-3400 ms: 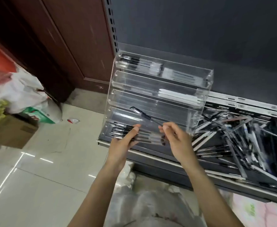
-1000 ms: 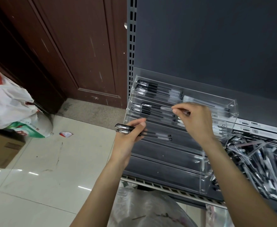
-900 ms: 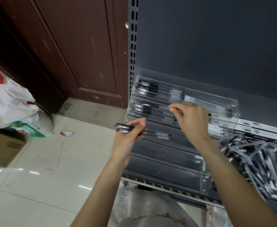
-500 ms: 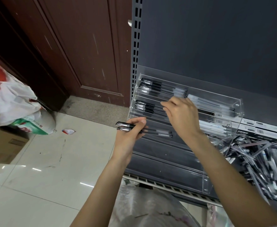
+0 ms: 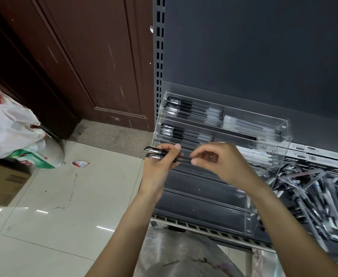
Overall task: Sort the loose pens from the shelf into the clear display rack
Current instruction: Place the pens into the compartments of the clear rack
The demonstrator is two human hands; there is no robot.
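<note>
Black-capped pens, two of them, lay side by side in the left hand, its grip curled round their barrels in front of the clear display rack. The right hand pinched the pens' far ends between thumb and fingers. The rack's top two tiers held pens. Loose pens lay heaped on the shelf to the right.
</note>
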